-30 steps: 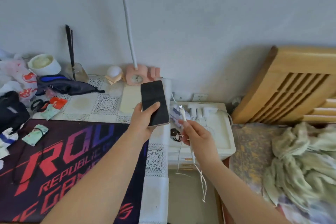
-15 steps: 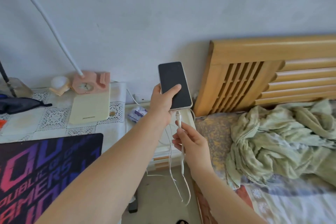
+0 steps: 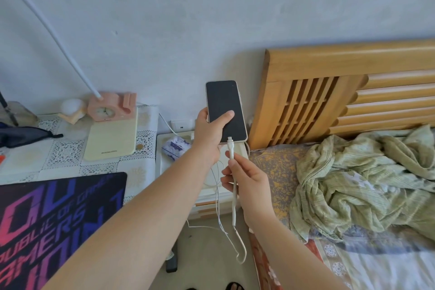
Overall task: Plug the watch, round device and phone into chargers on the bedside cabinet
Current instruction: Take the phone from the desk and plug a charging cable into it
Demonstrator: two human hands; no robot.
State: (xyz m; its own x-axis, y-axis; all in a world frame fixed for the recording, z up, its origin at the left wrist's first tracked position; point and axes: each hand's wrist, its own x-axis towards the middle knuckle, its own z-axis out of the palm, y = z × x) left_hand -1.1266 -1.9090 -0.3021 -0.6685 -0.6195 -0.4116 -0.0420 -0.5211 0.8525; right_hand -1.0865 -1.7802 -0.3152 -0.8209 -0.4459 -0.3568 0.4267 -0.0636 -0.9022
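— Where's the phone (image 3: pixel 225 110)?

— Upright in the left hand (image 3: pixel 210 134), thumb across the screen, port end down, over the bedside cabinet (image 3: pixel 162 160).

— And the plug?

— Right hand (image 3: pixel 247 179) pinches the white cable (image 3: pixel 233 186); connector points up, at the bottom edge. Seated? Cannot tell.

— Cabinet top?

— A tissue pack (image 3: pixel 175 147), loose leads.

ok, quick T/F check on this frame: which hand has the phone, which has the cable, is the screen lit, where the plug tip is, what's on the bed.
1. The left hand holds the phone. True.
2. The phone screen is lit. False: it is dark.
3. The right hand grips the white cable. True.
4. The cable plug is far from the phone. False: its tip is at the phone's bottom edge.
5. A crumpled green blanket lies on the bed. True.
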